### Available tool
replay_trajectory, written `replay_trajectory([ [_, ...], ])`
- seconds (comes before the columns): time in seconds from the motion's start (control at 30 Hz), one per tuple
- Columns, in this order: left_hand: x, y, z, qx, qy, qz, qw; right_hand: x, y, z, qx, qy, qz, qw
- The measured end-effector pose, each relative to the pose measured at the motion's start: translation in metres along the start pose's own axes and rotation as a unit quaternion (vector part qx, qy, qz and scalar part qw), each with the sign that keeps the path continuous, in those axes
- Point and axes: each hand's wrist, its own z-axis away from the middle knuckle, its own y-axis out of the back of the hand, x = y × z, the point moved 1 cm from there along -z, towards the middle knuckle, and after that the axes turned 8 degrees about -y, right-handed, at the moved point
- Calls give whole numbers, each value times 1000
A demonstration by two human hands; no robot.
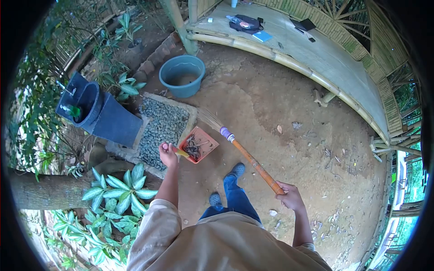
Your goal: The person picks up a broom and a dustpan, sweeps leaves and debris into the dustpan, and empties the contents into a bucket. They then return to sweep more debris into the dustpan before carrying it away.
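Observation:
My left hand (167,155) is closed around the yellowish handle of an orange-red dustpan (209,143). Dry leaves and dark debris lie in the pan, which is beside the edge of the pebble bed. In my right hand (290,197) is the end of the orange-brown handle of a stick broom (251,161). Purple and white binding wraps the broom's neck. Its thin bristles reach past the dustpan's far corner, over the dirt near the pebble bed's border.
A blue-green tub (182,89) stands beyond the pebble bed (160,128). To the left is a dark blue sink pedestal (116,121). A bamboo platform (289,38) holding a bag (244,23) curves across the back. Leaves and litter dot the dirt ground (298,149); leafy plants (124,189) grow lower left.

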Motion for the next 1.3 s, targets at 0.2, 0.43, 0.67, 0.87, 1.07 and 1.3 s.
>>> replay_trajectory([
  [0.2,69,-63,-88,24,-35,-23,999,-62,29,-73,-21,20,-24,999],
  [0.43,157,-107,-187,51,-92,-62,993,-138,66,-158,-51,50,-24,997],
  [0.67,254,-150,-291,87,-141,-12,986,-204,73,-222,-61,75,-42,994],
  [0.87,299,-196,-365,48,-225,-13,973,-255,59,-275,-49,98,-66,992],
  [1.07,302,-263,-449,-19,-333,19,943,-336,34,-321,-37,84,-62,994],
  [1.3,278,-316,-516,-95,-381,-50,918,-414,-3,-368,0,67,-25,997],
])
